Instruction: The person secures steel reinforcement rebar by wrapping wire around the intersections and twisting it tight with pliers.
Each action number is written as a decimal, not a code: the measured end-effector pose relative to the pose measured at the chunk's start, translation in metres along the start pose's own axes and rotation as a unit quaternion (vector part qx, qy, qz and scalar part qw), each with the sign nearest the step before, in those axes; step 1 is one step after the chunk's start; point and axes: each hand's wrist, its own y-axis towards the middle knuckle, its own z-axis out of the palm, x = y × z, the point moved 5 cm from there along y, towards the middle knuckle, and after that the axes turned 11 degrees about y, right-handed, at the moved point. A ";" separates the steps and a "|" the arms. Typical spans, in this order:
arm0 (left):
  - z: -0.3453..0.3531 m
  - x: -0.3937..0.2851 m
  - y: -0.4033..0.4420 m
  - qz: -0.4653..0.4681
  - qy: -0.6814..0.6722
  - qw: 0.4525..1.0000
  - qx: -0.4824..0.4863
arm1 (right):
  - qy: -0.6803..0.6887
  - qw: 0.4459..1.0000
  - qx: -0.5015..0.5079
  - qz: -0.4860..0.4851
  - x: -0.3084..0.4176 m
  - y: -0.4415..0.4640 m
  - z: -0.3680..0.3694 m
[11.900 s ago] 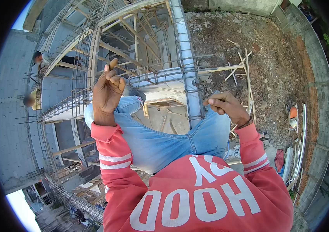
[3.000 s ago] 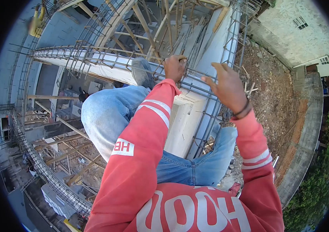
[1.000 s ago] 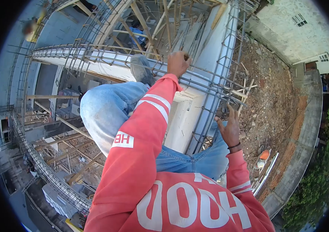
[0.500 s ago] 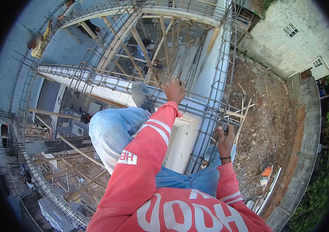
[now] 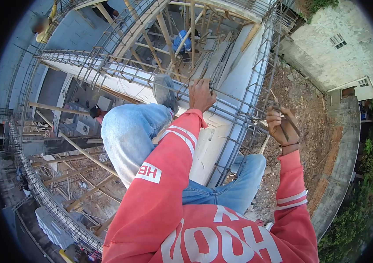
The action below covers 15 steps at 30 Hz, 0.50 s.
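Note:
My left hand (image 5: 201, 95) is closed round a steel bar of the rebar cage (image 5: 230, 97) that runs along the top of the white wall. To the right of the cage corner, my right hand (image 5: 281, 125) is raised and closed on dark metal pincers (image 5: 290, 122), whose two handles stick out past the palm. The pincers are apart from the bars. Between my hands, the cage bars cross at the corner (image 5: 253, 117). My shoe (image 5: 165, 91) rests on the wall top beside my left hand.
Below the wall are timber props (image 5: 165, 37) and a person in blue (image 5: 182, 42). Another person in yellow (image 5: 42, 33) is at the upper left. Rubble ground (image 5: 300, 96) lies far down on the right, bounded by a curved block wall (image 5: 348, 131).
My right hand has lifted off the cage corner and moved right and up, bringing the pincers into sight. My left hand stays on the bars, slightly farther right.

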 end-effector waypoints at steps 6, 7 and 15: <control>-0.008 0.004 0.001 0.037 -0.042 0.998 -0.030 | -0.812 0.544 -0.210 0.000 -0.017 0.047 0.050; -0.008 0.004 0.001 0.030 -0.043 0.998 -0.030 | -0.972 0.207 -0.097 -0.045 -0.003 0.069 0.057; -0.012 0.006 0.003 -0.054 -0.089 0.995 -0.006 | -0.988 -0.065 0.114 -0.077 0.002 0.164 0.085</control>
